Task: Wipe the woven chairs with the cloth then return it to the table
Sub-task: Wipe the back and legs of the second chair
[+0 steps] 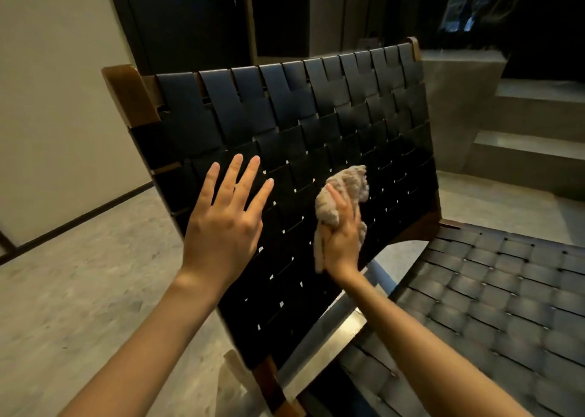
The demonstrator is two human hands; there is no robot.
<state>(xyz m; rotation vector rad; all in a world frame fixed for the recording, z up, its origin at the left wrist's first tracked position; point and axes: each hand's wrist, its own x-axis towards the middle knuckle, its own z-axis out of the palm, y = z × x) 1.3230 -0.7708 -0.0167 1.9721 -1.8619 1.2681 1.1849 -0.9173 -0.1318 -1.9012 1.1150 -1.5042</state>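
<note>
Reaching up from six o'clock, the left hand lies flat, fingers straight and spread, on the brown-framed black woven-strap chair back. At its three o'clock, the right hand grips a crumpled beige terry cloth pressed against the weave. Grey stone steps rise at two o'clock.

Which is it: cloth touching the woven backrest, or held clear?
Touching. Head view: right hand presses the bunched cloth flat against the woven backrest, no gap showing.

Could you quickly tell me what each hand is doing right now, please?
Left hand: open, fingers straight, flat against the woven chair back.
Right hand: grips the bunched cloth against the same chair back.
</note>
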